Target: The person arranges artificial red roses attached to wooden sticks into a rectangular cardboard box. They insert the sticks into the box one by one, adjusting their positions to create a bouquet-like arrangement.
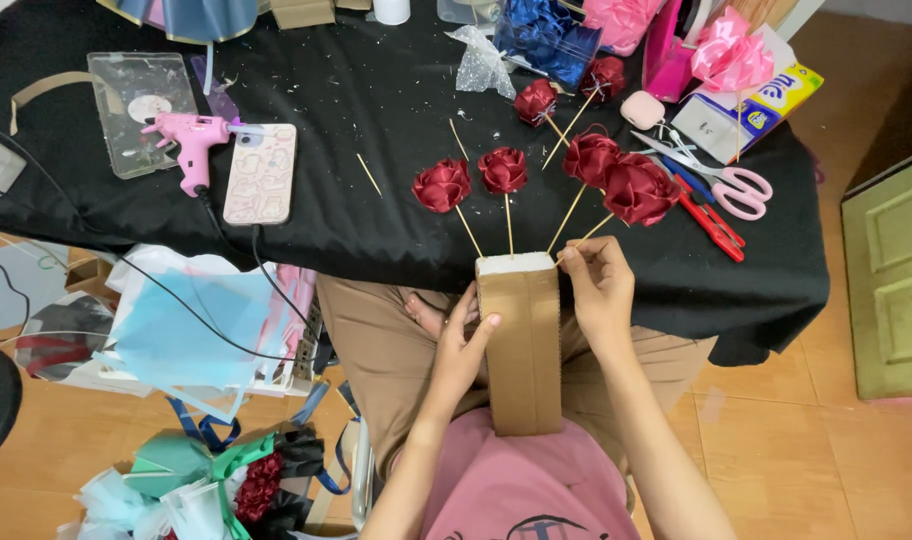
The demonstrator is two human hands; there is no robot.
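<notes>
My right hand (pixel 598 285) has its fingertips (pixel 573 256) pinched narrow on a thin wooden stick (pixel 594 230), right where it meets the white foam top (pixel 511 265) of the block (pixel 521 345). I judge the grip sits that low so the thin skewer does not bend as it goes in. The stick slants up and away from those fingers to a big dark red rose (pixel 638 190), glossy, folded like satin ribbon.

My left hand (pixel 461 345) lies flat against the block's left face, fingers spread, thumb up toward the top edge; it holds the block without closing round it, bracing it upright on my lap. The block is tall, rectangular, wrapped in matte brown card with a scalloped strip down its right side.

Just left of the pinching fingers three more sticks stand in the foam, fanned apart so their heads do not crowd: roses (pixel 442 186), (pixel 503 170) and (pixel 589 157), smaller, the same red.

Farther out, beyond the fingers, is the black cloth table (pixel 376 90), speckled with white crumbs. Two loose roses (pixel 536 101) lie there, and bare sticks (pixel 369 174). To the right of my right hand are pink scissors (pixel 731 180) and a red cutter (pixel 711 220); well left of my left hand, a pink glue gun (pixel 191 140) beside a phone (pixel 261 173).
</notes>
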